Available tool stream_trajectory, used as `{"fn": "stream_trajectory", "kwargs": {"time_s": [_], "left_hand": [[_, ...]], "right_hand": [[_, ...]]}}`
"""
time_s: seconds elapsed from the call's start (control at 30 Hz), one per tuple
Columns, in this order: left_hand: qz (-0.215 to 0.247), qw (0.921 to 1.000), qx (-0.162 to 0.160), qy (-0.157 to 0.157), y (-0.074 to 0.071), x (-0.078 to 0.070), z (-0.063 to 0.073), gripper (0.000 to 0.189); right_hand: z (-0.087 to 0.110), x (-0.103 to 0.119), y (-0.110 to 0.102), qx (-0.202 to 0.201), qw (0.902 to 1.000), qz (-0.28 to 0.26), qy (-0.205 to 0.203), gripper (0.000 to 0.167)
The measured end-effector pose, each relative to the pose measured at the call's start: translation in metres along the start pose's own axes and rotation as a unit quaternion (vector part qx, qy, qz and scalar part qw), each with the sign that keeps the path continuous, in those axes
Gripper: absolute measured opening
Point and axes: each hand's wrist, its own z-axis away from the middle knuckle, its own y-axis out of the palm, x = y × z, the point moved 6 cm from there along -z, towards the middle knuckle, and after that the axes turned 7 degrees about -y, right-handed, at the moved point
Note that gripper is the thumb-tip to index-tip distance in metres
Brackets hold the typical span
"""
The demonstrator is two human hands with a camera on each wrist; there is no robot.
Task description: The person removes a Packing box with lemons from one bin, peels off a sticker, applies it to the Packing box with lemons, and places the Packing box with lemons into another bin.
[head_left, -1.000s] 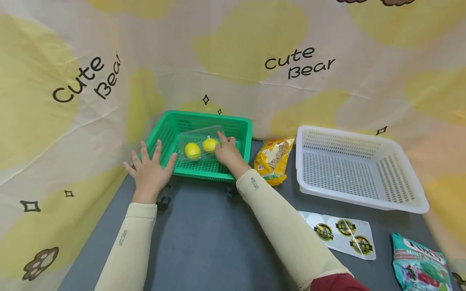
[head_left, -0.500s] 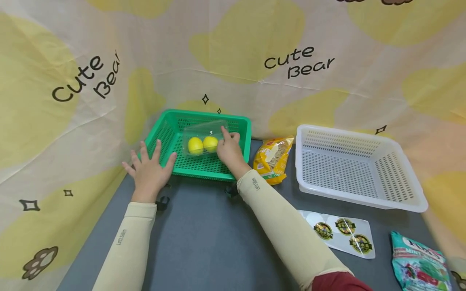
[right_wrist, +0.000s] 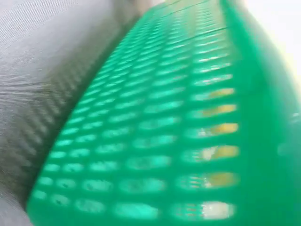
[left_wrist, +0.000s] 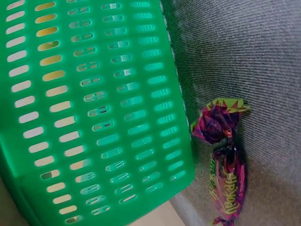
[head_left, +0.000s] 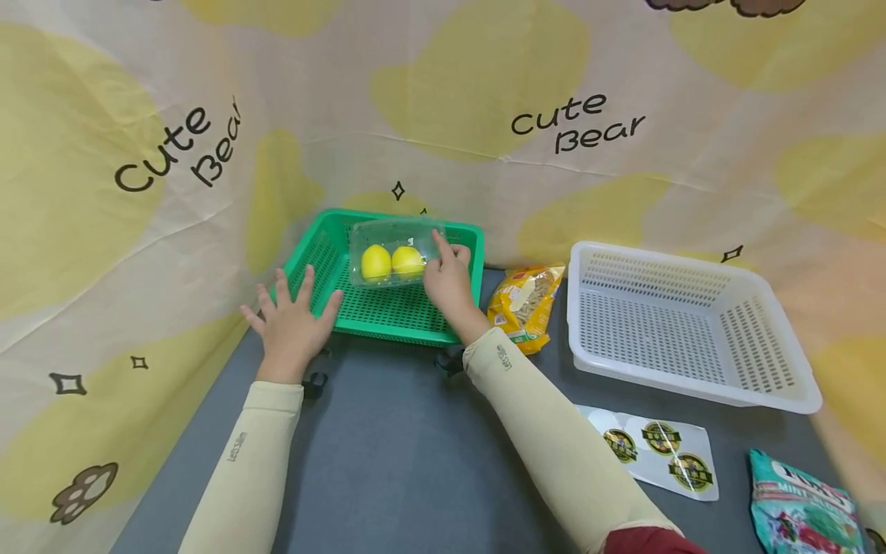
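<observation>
In the head view my right hand (head_left: 451,286) grips the right end of a clear plastic box (head_left: 377,230), index finger laid along its top. Two yellow lemon-like fruits (head_left: 376,263) show through the clear plastic. The box is over the back half of a green perforated basket (head_left: 388,327), tilted, overlapping the far rim in this view. My left hand (head_left: 291,335) has its fingers spread at the basket's front left corner and holds nothing. Both wrist views show mostly the basket's slotted wall, with the hands themselves out of sight.
A yellow snack bag (head_left: 526,308) stands right of the green basket, then a white perforated basket (head_left: 644,373). Nearer lie a sticker sheet (head_left: 667,455) and a teal candy bag (head_left: 803,504). A purple-wrapped candy (left_wrist: 228,174) lies beside the green basket. Patterned cloth (head_left: 450,92) hangs behind.
My right hand has raised the clear box with its fruits from low in the green basket, up and slightly right toward the far rim. The left hand stays at the corner.
</observation>
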Motion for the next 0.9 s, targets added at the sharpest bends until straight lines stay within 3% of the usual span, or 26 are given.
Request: {"fn": "stream_trajectory", "kwargs": {"time_s": [0.27,0.47,0.67,0.9], "left_hand": [[0.004,1.0,0.007,0.002,0.002,0.0,0.001,0.092],[0.004,1.0,0.003,0.004,0.001,0.002,-0.001,0.094],[0.004,1.0,-0.001,0.003,0.001,0.004,-0.001,0.094],[0.002,0.9999,0.007,0.009,0.002,0.001,-0.001,0.094]], "right_hand": [[0.023,0.026,-0.039,0.01,0.9996,-0.02,-0.017,0.061],[0.05,0.041,-0.079,-0.001,0.9976,-0.069,-0.01,0.06],[0.093,0.039,-0.122,0.011,0.9943,-0.101,0.034,0.06],[0.162,0.012,-0.166,0.006,0.9875,-0.131,0.088,0.063]]}}
